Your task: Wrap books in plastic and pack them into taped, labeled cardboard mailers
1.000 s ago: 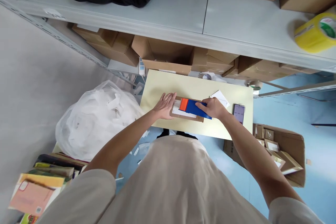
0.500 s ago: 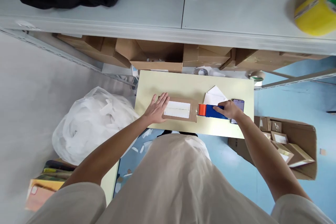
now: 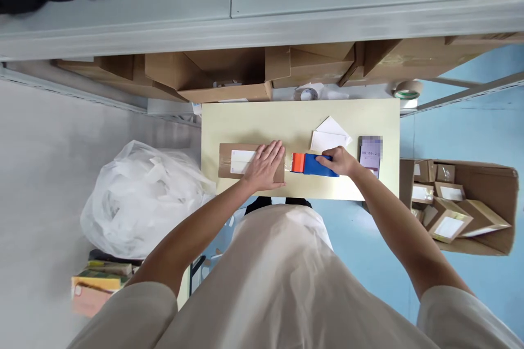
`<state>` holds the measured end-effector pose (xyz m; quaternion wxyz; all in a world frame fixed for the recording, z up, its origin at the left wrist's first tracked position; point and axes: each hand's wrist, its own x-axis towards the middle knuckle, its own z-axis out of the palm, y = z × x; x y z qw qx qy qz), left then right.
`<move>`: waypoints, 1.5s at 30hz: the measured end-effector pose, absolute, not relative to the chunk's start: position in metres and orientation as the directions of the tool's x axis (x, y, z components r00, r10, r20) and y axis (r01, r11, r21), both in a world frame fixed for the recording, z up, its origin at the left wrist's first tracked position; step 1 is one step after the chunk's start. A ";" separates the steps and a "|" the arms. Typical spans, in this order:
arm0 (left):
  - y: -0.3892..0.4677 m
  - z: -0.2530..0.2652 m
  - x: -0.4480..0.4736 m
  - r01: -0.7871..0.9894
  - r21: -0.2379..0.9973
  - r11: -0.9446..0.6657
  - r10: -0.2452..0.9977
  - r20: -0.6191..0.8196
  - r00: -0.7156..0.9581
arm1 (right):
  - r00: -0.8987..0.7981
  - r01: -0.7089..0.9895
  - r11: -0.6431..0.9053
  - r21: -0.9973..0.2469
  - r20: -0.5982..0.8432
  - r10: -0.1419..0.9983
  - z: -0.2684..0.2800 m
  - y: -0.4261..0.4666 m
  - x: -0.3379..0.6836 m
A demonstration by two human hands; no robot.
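On the cream worktop (image 3: pixel 254 120): labelled cardboard box (image 3: pixel 242 161), left hand (image 3: pixel 265 167) flat upon its right half, fingers extended; right hand (image 3: pixel 338 162) gripping blue-and-orange tape dispenser (image 3: pixel 315 164), just beside. Apparent step: taping the right end; next move calls for steady box, firm pull.

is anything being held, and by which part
The right hand holds the blue-and-orange tool by its blue part; the left hand lies on the cardboard box.
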<state>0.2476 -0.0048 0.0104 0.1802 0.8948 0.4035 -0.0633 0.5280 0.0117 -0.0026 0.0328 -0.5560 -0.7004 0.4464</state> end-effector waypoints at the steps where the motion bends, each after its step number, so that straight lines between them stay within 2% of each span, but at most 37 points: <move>1: -0.005 0.010 0.247 0.750 0.275 -0.602 0.703 -0.264 0.661 | -0.382 0.745 -0.023 -0.666 -0.455 0.804 -0.004 0.009 0.536; 5: -0.006 0.010 0.246 0.755 0.290 -0.588 0.704 -0.277 0.654 | -0.350 0.805 -0.012 -0.593 -0.491 0.798 -0.004 0.000 0.566; 7: -0.007 0.011 0.247 0.744 0.299 -0.598 0.689 -0.282 0.668 | -0.302 0.872 -0.003 -0.490 -0.542 0.784 0.002 -0.001 0.565; 11: -0.009 0.016 0.255 0.718 0.278 -0.638 0.656 -0.290 0.696 | -0.095 0.983 -0.020 -0.182 -0.602 0.793 0.025 0.003 0.519; 14: -0.011 0.017 0.266 0.722 0.227 -0.654 0.664 -0.287 0.691 | -0.010 0.994 -0.059 -0.096 -0.603 0.798 0.043 0.012 0.470; 18: -0.015 0.010 0.279 0.755 0.159 -0.636 0.698 -0.299 0.651 | -0.026 0.997 -0.024 -0.077 -0.587 0.809 0.048 0.018 0.428; 22: -0.018 0.004 0.284 0.772 0.182 -0.609 0.720 -0.282 0.634 | -0.051 0.997 0.012 -0.070 -0.585 0.809 0.037 0.001 0.428; 25: -0.019 0.008 0.283 0.764 0.284 -0.580 0.730 -0.235 0.642 | 0.090 0.988 -0.140 -0.069 -0.483 0.871 0.032 -0.023 0.448; 28: -0.020 0.018 0.271 0.725 0.413 -0.551 0.734 -0.173 0.657 | 0.213 0.949 -0.288 -0.125 -0.417 0.884 0.026 -0.050 0.474; 30: -0.021 0.023 0.252 0.722 0.449 -0.527 0.768 -0.112 0.630 | 0.264 0.925 -0.345 -0.160 -0.382 0.886 0.018 -0.068 0.488; 32: -0.022 0.024 0.224 0.788 0.430 -0.441 0.865 -0.032 0.502 | 0.287 0.917 -0.361 -0.168 -0.352 0.891 0.005 -0.085 0.498; 35: -0.021 0.013 0.172 0.880 0.456 -0.132 0.990 0.012 0.142 | 0.310 0.911 -0.387 -0.144 -0.379 0.872 -0.019 -0.107 0.503; 37: -0.018 0.000 0.143 0.823 0.564 0.071 0.995 -0.095 -0.020 | 0.320 0.905 -0.404 -0.135 -0.408 0.855 -0.034 -0.118 0.501; 40: -0.012 -0.020 0.118 0.625 0.747 0.227 0.952 -0.306 0.019 | 0.327 0.897 -0.418 -0.144 -0.420 0.847 -0.048 -0.128 0.497; 42: -0.010 -0.027 0.115 0.479 0.839 0.257 0.938 -0.337 0.087 | 0.330 0.898 -0.414 -0.151 -0.391 0.859 -0.048 -0.130 0.495; 45: -0.012 -0.027 0.119 0.329 0.904 0.274 0.941 -0.323 0.104 | 0.347 0.906 -0.389 -0.164 -0.238 0.907 -0.037 -0.128 0.486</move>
